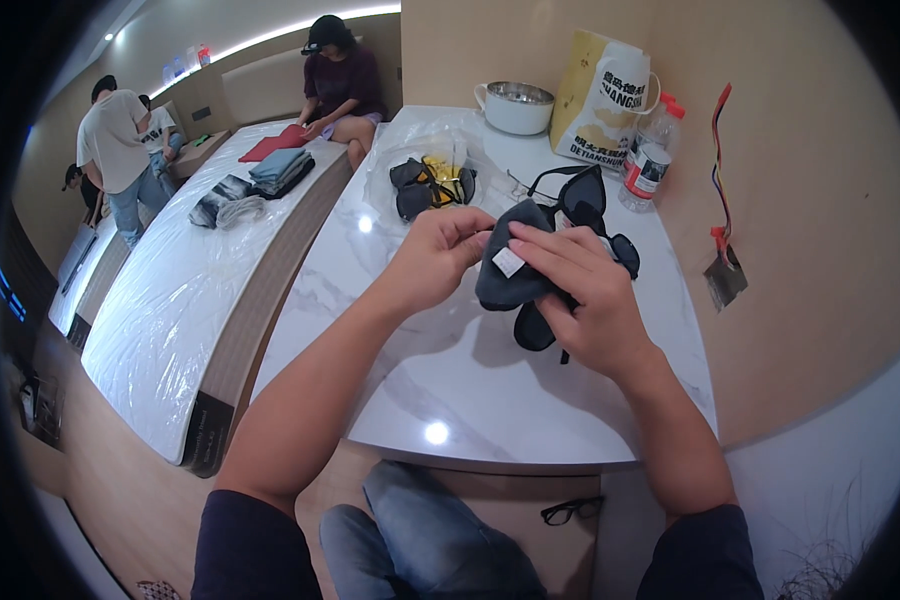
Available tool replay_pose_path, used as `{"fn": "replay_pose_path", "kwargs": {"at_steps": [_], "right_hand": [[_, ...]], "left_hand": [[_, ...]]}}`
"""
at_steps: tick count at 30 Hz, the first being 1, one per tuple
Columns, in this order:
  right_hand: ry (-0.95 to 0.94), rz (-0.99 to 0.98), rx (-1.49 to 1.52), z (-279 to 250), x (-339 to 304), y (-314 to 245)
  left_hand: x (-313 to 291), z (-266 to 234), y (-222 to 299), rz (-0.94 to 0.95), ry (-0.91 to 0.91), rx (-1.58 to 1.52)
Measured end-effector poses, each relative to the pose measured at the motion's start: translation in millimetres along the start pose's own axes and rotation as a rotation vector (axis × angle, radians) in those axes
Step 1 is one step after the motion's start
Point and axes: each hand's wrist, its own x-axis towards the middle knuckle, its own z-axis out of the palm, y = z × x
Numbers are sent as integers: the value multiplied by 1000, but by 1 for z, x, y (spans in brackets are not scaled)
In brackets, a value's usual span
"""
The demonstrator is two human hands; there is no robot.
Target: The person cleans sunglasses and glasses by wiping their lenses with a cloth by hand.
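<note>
Over the white marbled table (420,400), both my hands hold up a dark grey cloth (505,285) with a small white label on it. My left hand (435,258) pinches its left edge between thumb and fingers. Across its right side lie the fingers of my right hand (598,300), the thumb tucked underneath. Black sunglasses (582,197) rest behind the cloth, and another dark lens (624,255) shows past my right knuckles. Below the cloth a further dark lens (535,328) is partly covered by my right hand. Whether the cloth wraps anything is hidden.
Several sunglasses (418,190) lie on clear plastic at the table's far left. A white pot (518,110), a yellow-and-white bag (595,100) and bottles (648,172) stand at the back. Black-framed glasses (572,511) lie below the table edge. Left, a person sits on a plastic-covered mattress (190,320); others stand beyond.
</note>
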Motion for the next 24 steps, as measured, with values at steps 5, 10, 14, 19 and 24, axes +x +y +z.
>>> {"fn": "replay_pose_path", "kwargs": {"at_steps": [5,10,14,19,24], "right_hand": [[32,4,-12,0,-1,3],[-29,-9,16,-1,2,1],[123,57,-81,-2,3,6],[-9,27,21,-3,0,1],[72,23,-19,-3,0,9]], "left_hand": [[0,2,9,-16,32,118],[4,-1,-5,-1,27,21],[2,-1,1,4,57,145],[4,-4,-5,-49,10,145],[2,-5,1,-40,33,215]]}}
